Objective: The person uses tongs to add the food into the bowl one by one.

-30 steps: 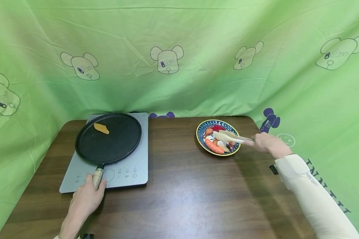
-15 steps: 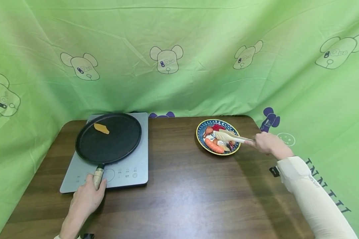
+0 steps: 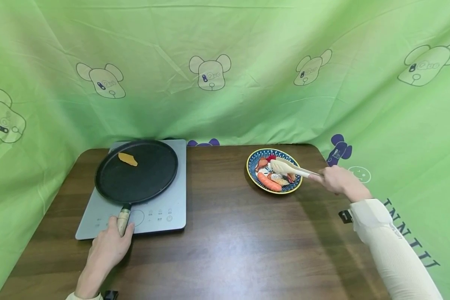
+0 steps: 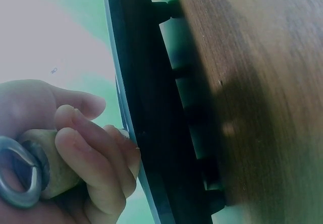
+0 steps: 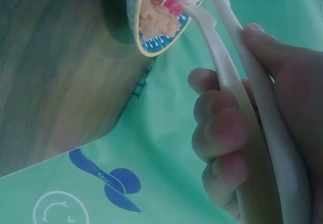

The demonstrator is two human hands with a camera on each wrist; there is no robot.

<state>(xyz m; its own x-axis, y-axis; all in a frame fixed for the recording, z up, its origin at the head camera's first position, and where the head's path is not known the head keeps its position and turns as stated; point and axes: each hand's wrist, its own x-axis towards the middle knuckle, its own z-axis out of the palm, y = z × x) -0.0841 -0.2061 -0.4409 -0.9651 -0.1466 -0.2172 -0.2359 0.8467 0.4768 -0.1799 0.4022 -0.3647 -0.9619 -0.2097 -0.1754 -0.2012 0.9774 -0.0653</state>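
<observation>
My left hand (image 3: 110, 250) grips the pale handle (image 3: 123, 221) of a flat black frying pan (image 3: 138, 181). In the left wrist view its fingers curl round the handle (image 4: 60, 168), near a metal ring (image 4: 34, 183). A thin yellow-orange piece (image 3: 128, 159) lies in the pan. My right hand (image 3: 341, 183) holds whitish tongs (image 3: 298, 171), their heads over a blue-patterned plate (image 3: 249, 175). On the plate are a sausage (image 3: 268, 182), a red piece (image 3: 271, 158) partly under the tongs, and other food pieces. Whether the tongs pinch any food I cannot tell.
The pan stands on a grey-white induction cooktop (image 3: 174, 187) at the left of a brown wooden table (image 3: 225, 233). Behind and at both sides hangs a green cloth (image 3: 255, 116) printed with bear heads.
The tongs' heads have shifted slightly toward the back of the plate and cover more of the red piece. My left hand, the pan and the yellow-orange piece stay put.
</observation>
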